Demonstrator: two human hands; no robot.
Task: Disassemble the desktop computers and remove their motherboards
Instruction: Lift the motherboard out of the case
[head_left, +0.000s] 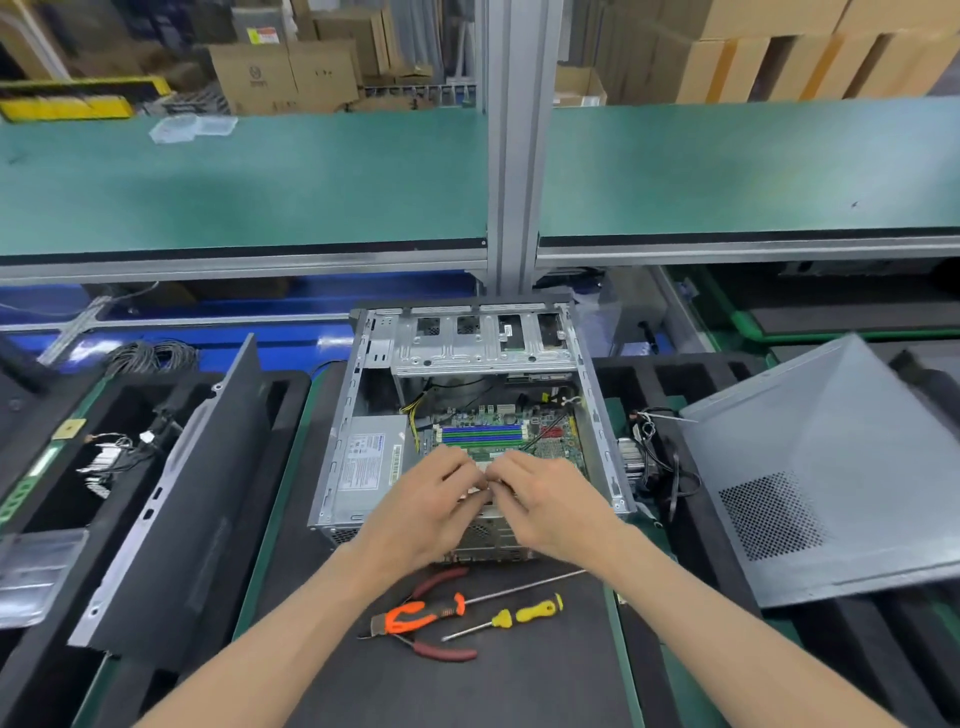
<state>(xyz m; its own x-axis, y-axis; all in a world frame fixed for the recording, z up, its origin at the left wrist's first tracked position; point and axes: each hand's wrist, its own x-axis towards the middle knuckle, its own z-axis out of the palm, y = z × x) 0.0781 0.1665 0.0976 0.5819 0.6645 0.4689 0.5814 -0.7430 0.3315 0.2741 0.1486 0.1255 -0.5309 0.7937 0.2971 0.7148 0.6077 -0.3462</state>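
Note:
An open desktop case (343, 431) lies on the black mat in front of me, side panel off. Inside it the green motherboard (498, 426) shows blue and green memory slots, with a grey power supply (366, 462) to its left and a drive cage (483, 343) at the far end. My left hand (431, 504) and my right hand (545, 499) meet over the near part of the board. Their curled fingertips pinch a small pale part between them. What that part is stays hidden under the fingers.
Red-handled pliers (441, 649), orange cutters (410, 618) and two screwdrivers (519, 616) lie on the mat near me. A removed grey side panel (831, 467) leans at right, a dark panel (182, 509) at left. Loose cables (119, 452) sit in the left foam tray.

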